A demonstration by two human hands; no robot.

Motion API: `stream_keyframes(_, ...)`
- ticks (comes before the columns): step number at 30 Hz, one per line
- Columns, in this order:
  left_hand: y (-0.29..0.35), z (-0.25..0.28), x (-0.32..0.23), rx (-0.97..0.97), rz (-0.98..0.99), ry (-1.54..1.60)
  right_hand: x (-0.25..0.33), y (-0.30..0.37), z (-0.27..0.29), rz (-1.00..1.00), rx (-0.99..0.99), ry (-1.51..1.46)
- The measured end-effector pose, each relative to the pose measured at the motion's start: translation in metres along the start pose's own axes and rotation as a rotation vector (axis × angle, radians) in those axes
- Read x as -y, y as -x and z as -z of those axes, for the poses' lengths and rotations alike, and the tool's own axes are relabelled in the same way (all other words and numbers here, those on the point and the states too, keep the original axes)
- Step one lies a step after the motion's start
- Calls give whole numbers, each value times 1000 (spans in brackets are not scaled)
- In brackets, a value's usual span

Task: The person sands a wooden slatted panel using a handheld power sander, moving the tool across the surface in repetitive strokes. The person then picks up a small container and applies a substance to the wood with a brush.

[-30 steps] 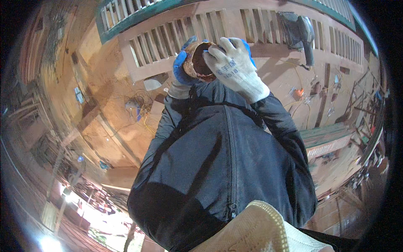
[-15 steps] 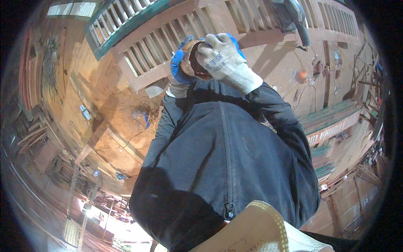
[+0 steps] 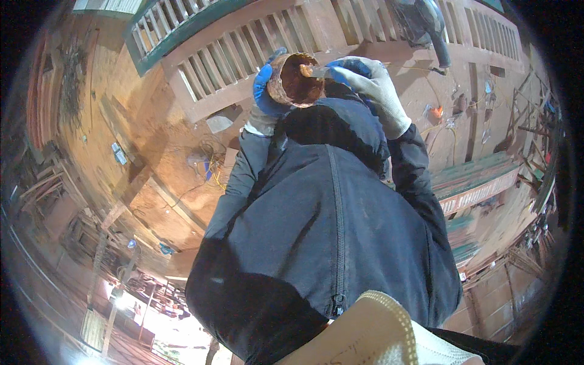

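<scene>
My left hand [image 3: 265, 92], in a grey glove with a blue palm, is wrapped round the side of a rusty, brown-stained can [image 3: 281, 85]. The can is tilted so that its mouth faces right and its reddish-brown inside shows. From the right, my right hand [image 3: 372, 82], gloved alike, pinches a putty knife [image 3: 320, 72] with a narrow flat blade. A dab of orange-brown paste [image 3: 305, 70] sits on the blade's end, at the can's mouth. The knife's handle is mostly hidden by my fingers.
Beyond my hands lies a long brown slatted panel [image 3: 322, 27], with a green-framed slatted panel [image 3: 149, 45] at the far left. A dark power tool [image 3: 420, 24] rests on the brown panel. Tangled cords [image 3: 210, 152] lie at left, and more slatted panels [image 3: 480, 182] at right.
My right hand has drawn back to the right from over the can's mouth, bringing the putty knife with paste into view. The can has turned slightly, showing more of its inside.
</scene>
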State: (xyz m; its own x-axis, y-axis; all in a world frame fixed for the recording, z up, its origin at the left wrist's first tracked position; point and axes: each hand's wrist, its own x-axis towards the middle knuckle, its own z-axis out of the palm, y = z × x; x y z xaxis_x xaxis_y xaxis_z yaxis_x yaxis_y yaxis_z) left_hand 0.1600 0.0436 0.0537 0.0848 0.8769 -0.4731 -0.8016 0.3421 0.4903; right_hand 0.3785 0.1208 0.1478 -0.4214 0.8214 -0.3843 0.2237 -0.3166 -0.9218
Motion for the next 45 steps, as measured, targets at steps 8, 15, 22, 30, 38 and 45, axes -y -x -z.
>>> stream_keyframes(8, 24, 16, 12, -82, -18, 260, -74, 24, 42, -168, 91, -357)
stream_keyframes(15, 54, 83, 28, -285, -1, 257, -161, -29, 39, 224, -303, 659)
stream_keyframes(22, 67, 73, 32, -354, -10, 283, -171, -51, 14, 176, -252, 1121)
stream_keyframes(30, 68, 87, 30, -397, 12, 286, -188, -61, -1, 54, -204, 1119)
stream_keyframes(38, 62, 71, 21, -392, 18, 227, -185, -61, 2, 58, -237, 1034)
stream_keyframes(45, 59, 96, 22, -382, 49, 254, -177, -58, -5, -55, -95, 1098)
